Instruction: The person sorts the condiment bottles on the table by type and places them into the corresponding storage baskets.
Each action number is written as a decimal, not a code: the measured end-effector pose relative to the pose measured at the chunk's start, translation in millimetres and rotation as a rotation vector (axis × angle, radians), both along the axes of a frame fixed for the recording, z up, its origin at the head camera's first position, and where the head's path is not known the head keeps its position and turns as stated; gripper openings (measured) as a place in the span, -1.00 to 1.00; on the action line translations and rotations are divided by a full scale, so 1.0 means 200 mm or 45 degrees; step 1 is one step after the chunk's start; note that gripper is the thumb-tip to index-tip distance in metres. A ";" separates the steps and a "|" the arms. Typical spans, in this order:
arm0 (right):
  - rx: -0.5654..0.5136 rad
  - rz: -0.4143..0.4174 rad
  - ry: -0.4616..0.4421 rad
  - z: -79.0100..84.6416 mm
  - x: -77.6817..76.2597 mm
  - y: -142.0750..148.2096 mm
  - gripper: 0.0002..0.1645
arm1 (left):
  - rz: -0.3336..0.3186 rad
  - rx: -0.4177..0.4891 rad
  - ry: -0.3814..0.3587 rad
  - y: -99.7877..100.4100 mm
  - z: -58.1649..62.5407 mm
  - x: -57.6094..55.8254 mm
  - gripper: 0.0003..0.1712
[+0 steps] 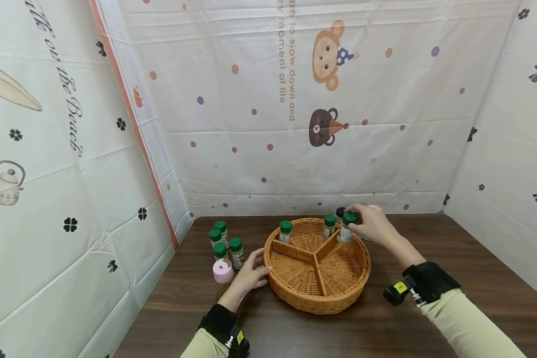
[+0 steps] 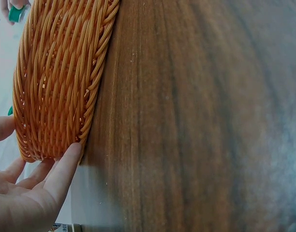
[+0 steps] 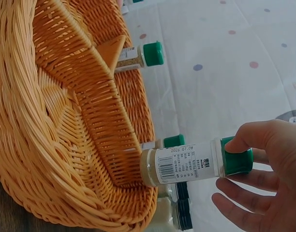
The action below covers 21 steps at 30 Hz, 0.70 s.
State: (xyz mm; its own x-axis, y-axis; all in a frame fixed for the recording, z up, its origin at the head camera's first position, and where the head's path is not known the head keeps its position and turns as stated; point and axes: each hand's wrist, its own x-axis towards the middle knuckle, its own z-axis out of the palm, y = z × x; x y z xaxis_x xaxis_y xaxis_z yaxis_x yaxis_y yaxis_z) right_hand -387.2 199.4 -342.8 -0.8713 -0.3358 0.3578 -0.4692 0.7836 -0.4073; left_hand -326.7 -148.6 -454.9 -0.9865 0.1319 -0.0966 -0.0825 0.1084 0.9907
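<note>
A round wicker basket [image 1: 319, 304] with three compartments stands on the table. My left hand [image 1: 250, 273] rests against its left side; in the left wrist view the extended fingers [image 2: 64, 169] touch the woven wall. My right hand [image 1: 373, 226] pinches a spice jar [image 3: 186, 162] by its green lid. That jar, labelled and filled with something tan, is at the inner wall of the right compartment, near the back rim. Two more green-lidded spice jars, one on the left [image 1: 285, 229] and one on the right [image 1: 328, 226], stand in the back compartment.
Left of the basket stand several green-lidded jars [image 1: 236, 252], with a pink roll [image 1: 223, 271] before them. A black-lidded jar [image 3: 183, 208] shows beyond the basket's back right rim. Printed cloth [image 1: 232, 164] hangs behind the wooden table [image 1: 411, 318] and along both sides.
</note>
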 end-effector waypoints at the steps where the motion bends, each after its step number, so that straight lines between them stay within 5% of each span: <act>1: -0.006 0.011 -0.014 0.00 0.00 -0.01 -0.53 | 0.001 0.001 -0.001 0.00 0.00 0.00 -0.25; 6: -0.028 0.034 -0.068 0.00 0.00 -0.03 -0.50 | 0.000 -0.001 -0.005 0.00 0.00 0.00 -0.26; 21: -0.024 0.063 0.013 -0.01 -0.02 -0.13 -0.54 | -0.005 0.002 0.018 0.00 -0.01 0.00 -0.26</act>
